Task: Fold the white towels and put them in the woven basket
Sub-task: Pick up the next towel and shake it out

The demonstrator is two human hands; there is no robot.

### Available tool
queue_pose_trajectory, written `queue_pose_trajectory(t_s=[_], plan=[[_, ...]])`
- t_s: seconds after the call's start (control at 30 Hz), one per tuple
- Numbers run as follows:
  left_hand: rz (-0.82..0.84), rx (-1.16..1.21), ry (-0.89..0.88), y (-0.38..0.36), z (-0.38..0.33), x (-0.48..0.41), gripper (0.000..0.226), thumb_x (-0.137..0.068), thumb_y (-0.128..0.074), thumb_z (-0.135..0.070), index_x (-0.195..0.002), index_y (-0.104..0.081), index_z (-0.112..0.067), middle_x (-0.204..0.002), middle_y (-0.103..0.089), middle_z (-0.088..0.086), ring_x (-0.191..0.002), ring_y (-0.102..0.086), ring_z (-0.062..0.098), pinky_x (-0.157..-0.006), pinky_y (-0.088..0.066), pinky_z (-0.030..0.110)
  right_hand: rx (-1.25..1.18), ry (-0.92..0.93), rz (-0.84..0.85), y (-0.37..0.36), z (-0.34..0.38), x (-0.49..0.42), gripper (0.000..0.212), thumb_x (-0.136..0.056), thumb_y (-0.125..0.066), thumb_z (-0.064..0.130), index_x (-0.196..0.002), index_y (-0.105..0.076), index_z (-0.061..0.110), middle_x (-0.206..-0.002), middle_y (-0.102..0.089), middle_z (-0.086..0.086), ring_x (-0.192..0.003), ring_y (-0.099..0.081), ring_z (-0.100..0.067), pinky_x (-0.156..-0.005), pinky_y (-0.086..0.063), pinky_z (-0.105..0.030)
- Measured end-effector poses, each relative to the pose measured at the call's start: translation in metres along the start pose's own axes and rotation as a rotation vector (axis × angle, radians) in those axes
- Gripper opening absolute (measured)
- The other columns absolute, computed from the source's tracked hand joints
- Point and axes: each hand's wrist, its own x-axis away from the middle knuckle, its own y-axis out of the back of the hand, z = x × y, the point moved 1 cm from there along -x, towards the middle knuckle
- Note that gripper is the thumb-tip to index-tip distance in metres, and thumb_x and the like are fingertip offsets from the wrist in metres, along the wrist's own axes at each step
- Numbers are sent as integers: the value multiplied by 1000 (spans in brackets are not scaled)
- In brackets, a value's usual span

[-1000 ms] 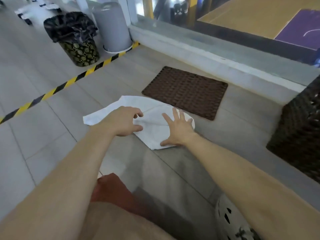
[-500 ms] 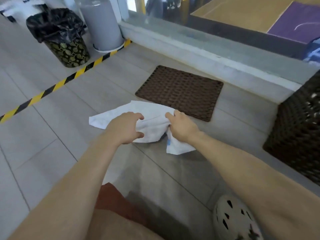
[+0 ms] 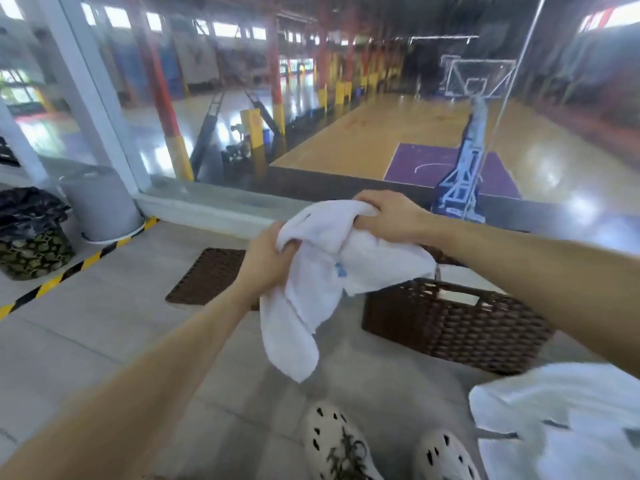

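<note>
Left hand (image 3: 268, 261) is found with fingers curled tightly round a bunched fold at the near left side of the white towel (image 3: 322, 271). Right hand (image 3: 388, 213) is closed over the towel's upper edge, knuckles upward, and a gathered corner is gripped inside it. No open fingers are noted on either hand.

The towel is held crumpled in the air between the two hands, clear of the floor (image 3: 104, 341), and its lower end hangs free. A small blue tag is seen near its middle. Its right flap is held in front of the far left corner of the woven basket (image 3: 450, 323), which stands on the floor to the right; contact between the two cannot be told.

A dark woven mat (image 3: 207, 275) is laid flat on the floor to the left, behind the left wrist. A white cloth (image 3: 561, 417) is seen at the lower right, its nature not determinable. Two spotted shoes (image 3: 339, 445) are recorded at the bottom edge. Yellow-and-black striped tape (image 3: 69, 271), a bin (image 3: 31, 233) lined with a black bag and a grey cylinder (image 3: 100, 202) are recorded at the far left. A basketball court (image 3: 381, 133) is visible through the glass wall beyond.
</note>
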Motion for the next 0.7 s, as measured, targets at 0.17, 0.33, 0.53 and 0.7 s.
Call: queue_pose_trajectory(t_s=[0.17, 0.33, 0.53, 0.7], plan=[[-51, -33, -214, 15, -114, -32, 13, -108, -61, -15, -117, -68, -7, -102, -66, -10, -84, -60, -17, -80, -44, 13, -57, -236, 76, 79, -31, 51, 47, -92, -62, 64, -133, -69, 44, -115, -73, 9, -99, -69, -14, -93, -54, -39], [29, -128, -120, 16, -167, -44, 46, -112, -52, -39, -69, -63, -27, -76, -69, -8, -78, -64, 9, -71, -47, 26, 57, -163, -34, 103, -30, 88, 45, -110, -50, 49, -147, -55, 24, -141, -63, -1, -125, -62, -27, -84, -48, -35], [218, 82, -126, 36, -210, -38, 57, -100, -65, -58, -61, -51, -20, -52, -51, -13, -52, -50, 4, -56, -36, 23, 51, 47, -274, 86, 13, 93, 14, -98, -71, 40, -91, -58, 40, -76, -58, 1, -66, -55, -13, -62, -43, -38], [114, -505, -584, 62, -156, -51, 53, -83, -82, -58, -124, -54, -39, -113, -64, -15, -92, -65, 12, -77, -55, 39, -90, -81, -316, 99, -4, 60, 33, -107, -51, 14, -73, -53, 12, -77, -58, -5, -70, -49, -19, -57, -37, -25]])
